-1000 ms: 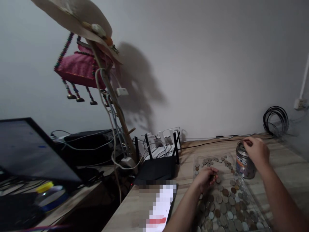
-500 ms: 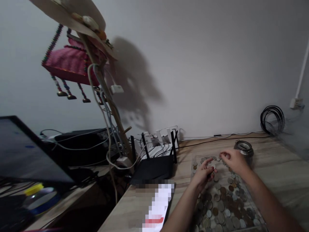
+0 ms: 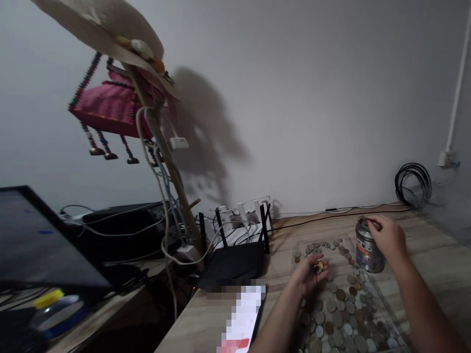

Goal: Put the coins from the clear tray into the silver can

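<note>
My left hand (image 3: 312, 274) is turned palm up over the tray, fingers curled around a few coins (image 3: 319, 267), one of them yellowish. My right hand (image 3: 390, 235) reaches to the top of a metal tin can (image 3: 369, 252) with a printed side. Its fingers are pinched together at the lid, and whatever lies between the fingertips is hidden. Below both hands, a clear shallow tray (image 3: 384, 304) holds many silver and brown coins (image 3: 340, 294) spread flat. The can stands upright by the tray's far right edge.
A phone (image 3: 245, 314) lies left of my left arm. Behind it sit a black router (image 3: 233, 262) and white devices with cables. Coiled black cable (image 3: 412, 184) rests against the wall at right. A monitor (image 3: 44, 240) and a yellow-capped container (image 3: 59, 314) are at left.
My right hand has moved from above the tray's far edge rightward to the top of the can. My left hand has turned more palm up, showing the coins. The view has shifted slightly.
</note>
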`<state>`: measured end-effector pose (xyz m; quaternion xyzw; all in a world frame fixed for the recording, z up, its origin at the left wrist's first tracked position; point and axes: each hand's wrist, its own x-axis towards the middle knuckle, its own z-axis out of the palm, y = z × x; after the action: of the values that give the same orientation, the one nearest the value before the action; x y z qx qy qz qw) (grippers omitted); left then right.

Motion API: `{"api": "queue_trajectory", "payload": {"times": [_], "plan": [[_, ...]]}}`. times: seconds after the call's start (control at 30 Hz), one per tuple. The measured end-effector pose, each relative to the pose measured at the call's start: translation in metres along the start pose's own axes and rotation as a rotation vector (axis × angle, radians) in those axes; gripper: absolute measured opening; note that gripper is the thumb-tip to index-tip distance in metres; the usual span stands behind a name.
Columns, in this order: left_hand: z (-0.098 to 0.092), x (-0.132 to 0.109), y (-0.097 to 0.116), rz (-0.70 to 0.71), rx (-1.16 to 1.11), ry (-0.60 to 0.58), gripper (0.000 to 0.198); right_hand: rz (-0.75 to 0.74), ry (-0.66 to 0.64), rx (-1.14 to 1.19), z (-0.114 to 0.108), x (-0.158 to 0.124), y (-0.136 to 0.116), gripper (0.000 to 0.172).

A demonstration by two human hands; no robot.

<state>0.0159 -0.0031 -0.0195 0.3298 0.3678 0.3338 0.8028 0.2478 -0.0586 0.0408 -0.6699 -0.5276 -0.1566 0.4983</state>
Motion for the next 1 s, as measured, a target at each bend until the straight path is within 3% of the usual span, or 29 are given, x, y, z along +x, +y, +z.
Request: {"api": "queue_trajectory", "payload": {"times": [0.17,0.3,0.43,0.53,0.6,0.7,0.77,0.87,0.93,1.0], "plan": [[0.001,0.001,0.002,0.036,-0.037,0.023,0.040,0.187,-0.081,-0.228,0.001,0.005,0.020,0.027],[0.003,0.001,0.001,0.081,0.017,0.030,0.028,0.225,-0.113,-0.214,0.007,0.005,0.027,0.026],[0.001,0.002,-0.001,0.133,0.107,-0.006,0.013,0.080,0.039,-0.206,0.005,0.003,0.020,0.029],[0.001,0.002,-0.002,0.197,0.254,-0.001,0.021,-0.064,0.115,-0.060,0.012,-0.007,-0.003,0.031],[0.002,0.000,-0.003,0.240,0.354,0.003,0.033,-0.115,-0.080,0.110,0.025,-0.019,-0.022,0.029],[0.005,-0.005,-0.002,0.261,0.404,-0.020,0.044,-0.129,-0.573,0.352,0.055,-0.043,-0.042,0.029],[0.008,-0.008,-0.002,0.272,0.390,-0.040,0.045,-0.107,-0.777,0.462,0.072,-0.055,-0.047,0.028],[0.010,-0.009,-0.003,0.256,0.380,-0.102,0.043,-0.058,-0.832,0.556,0.083,-0.060,-0.046,0.022],[0.010,-0.008,-0.004,0.197,0.351,-0.150,0.036,-0.027,-0.761,0.537,0.076,-0.053,-0.044,0.018],[0.009,-0.005,-0.005,0.108,0.285,-0.148,0.027,-0.011,-0.600,0.437,0.061,-0.042,-0.040,0.018]]}}
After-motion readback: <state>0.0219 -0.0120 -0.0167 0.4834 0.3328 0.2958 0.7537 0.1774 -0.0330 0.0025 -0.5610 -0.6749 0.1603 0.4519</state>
